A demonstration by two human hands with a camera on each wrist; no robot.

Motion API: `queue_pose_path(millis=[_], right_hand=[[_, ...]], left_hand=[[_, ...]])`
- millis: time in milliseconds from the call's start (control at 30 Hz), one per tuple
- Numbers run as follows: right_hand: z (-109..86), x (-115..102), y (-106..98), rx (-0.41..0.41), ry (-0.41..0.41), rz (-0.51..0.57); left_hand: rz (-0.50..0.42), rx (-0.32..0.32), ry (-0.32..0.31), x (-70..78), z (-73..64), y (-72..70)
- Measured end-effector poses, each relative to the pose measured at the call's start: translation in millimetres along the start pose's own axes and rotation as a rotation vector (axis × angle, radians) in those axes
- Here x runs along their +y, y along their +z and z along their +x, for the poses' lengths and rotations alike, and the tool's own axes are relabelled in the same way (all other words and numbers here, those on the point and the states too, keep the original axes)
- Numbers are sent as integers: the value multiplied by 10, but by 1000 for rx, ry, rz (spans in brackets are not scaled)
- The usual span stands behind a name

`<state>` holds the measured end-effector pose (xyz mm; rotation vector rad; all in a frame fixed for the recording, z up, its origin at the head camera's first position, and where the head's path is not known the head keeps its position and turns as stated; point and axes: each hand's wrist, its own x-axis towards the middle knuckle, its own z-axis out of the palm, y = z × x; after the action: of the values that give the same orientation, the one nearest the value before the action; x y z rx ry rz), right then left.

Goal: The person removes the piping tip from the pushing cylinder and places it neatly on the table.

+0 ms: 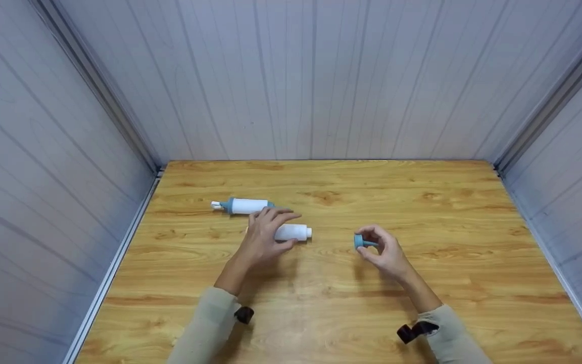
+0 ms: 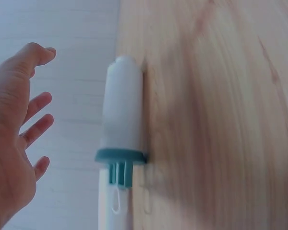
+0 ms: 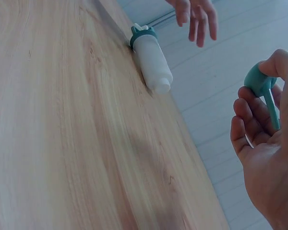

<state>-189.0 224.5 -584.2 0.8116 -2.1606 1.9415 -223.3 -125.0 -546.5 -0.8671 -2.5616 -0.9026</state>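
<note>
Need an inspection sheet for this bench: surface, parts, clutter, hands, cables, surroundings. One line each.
Surface: wood-grain table, hand shadows on it.
Job's things: near white bottle lies on its side, bare neck toward the right hand, teal collar at its other end; far white bottle lies behind it, teal at both ends; teal stemmed cap is off the table.
Clutter: nothing seen.
Hands: left hand hovers over the near white bottle, apart from it; right hand pinches the teal stemmed cap.
Cables: nothing seen.
Surroundings: pale grooved panels at the back and both sides.
</note>
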Motion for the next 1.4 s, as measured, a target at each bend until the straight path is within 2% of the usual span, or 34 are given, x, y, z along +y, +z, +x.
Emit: queue_pose_path(millis=[133,267,467,567,733,833,1200,1400], right_hand=[[19,0,20,8,9,-6],[53,-11,53,0,-15,-2],[95,-38,111,-3,-42,16],[108,-57,132,-3,-38,11],[139,-101,163,6,-22,16],[162,-132,181,7,-38,25],[245,-179,271,-11,-124,64],[269,-195,309,-17,-136,68]], left_hand=[[-13,0,11,101,47,-5],[-36,-13,9,196,87,-1],[-75,-6,69,306,135,30],[-137,-15,87,355,148,45],[-249,-50,65,452,157,49],[-285,-48,65,513,175,51],[-335,-7,119,638,223,113],[-339,-8,114,666,233,135]])
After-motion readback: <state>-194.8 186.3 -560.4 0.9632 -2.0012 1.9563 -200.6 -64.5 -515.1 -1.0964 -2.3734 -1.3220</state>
